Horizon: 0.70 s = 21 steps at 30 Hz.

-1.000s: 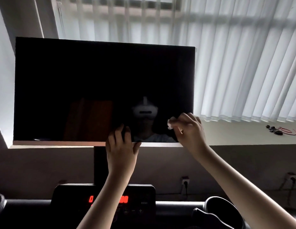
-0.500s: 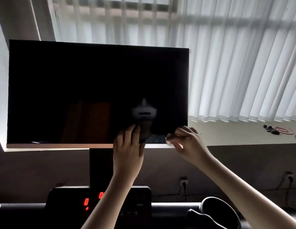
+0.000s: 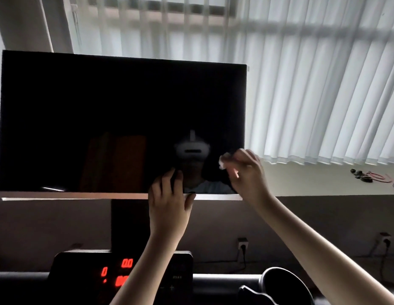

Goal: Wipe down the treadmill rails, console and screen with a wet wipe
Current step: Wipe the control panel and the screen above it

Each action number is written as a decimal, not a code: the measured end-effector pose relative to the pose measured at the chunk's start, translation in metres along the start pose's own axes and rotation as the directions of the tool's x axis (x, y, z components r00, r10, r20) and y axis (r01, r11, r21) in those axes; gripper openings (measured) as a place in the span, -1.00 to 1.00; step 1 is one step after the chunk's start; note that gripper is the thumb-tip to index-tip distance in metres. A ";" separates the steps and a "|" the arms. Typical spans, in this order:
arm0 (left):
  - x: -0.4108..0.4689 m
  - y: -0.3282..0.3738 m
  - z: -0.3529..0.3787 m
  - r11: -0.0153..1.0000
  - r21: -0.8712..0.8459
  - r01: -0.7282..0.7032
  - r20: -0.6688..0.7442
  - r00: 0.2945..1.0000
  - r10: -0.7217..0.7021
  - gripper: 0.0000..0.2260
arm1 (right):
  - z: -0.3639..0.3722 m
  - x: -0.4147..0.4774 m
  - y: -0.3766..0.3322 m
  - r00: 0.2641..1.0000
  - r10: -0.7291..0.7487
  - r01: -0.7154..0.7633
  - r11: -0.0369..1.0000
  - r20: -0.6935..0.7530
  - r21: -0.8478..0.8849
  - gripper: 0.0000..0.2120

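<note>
The big black screen (image 3: 103,117) fills the left and middle of the view on a dark post above the treadmill console (image 3: 77,271), whose red digits glow. My right hand (image 3: 248,175) pinches a crumpled white wet wipe (image 3: 222,162) and presses it on the screen's lower right corner. My left hand (image 3: 169,201) lies on the bottom edge of the screen, fingers straight up on the glass and thumb spread along the pale lower bezel. The dark front rail (image 3: 224,280) runs across the bottom of the view.
A round cup holder (image 3: 284,287) sits at the right of the rail. Behind are vertical blinds (image 3: 312,84), a window sill with small dark items and a red cord (image 3: 367,173), and wall sockets (image 3: 242,243) with plugged cables.
My right hand dipped with the wipe to the screen's bottom edge, then rose again along the right side. My left hand stayed on the bottom edge.
</note>
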<state>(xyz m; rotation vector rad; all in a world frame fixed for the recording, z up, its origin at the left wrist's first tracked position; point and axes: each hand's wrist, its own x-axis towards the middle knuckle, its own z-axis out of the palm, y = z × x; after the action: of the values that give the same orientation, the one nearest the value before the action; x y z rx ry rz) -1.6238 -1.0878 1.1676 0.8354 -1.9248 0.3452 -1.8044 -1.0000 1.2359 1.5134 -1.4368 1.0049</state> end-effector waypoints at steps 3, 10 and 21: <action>0.000 0.000 0.000 1.000 -0.014 0.008 -0.003 1.000 -0.008 -0.45 | -0.003 0.004 0.000 0.958 -0.233 0.233 0.972 0.164 0.018 -0.83; 0.000 0.006 0.002 0.999 0.006 0.039 -0.019 0.999 -0.039 -0.47 | 0.001 0.048 0.012 0.998 0.030 -0.033 0.999 -0.060 -0.041 -0.84; 0.001 0.011 0.000 0.995 0.032 0.091 0.027 0.995 -0.092 -0.43 | -0.003 0.082 0.021 0.999 -0.006 0.004 0.999 -0.042 -0.034 -0.80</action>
<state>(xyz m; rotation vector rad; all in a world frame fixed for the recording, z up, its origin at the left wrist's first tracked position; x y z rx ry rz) -1.6319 -1.0798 1.1692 0.9499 -1.9042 0.3097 -1.8223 -1.0275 1.3135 1.4626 -1.4133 0.9990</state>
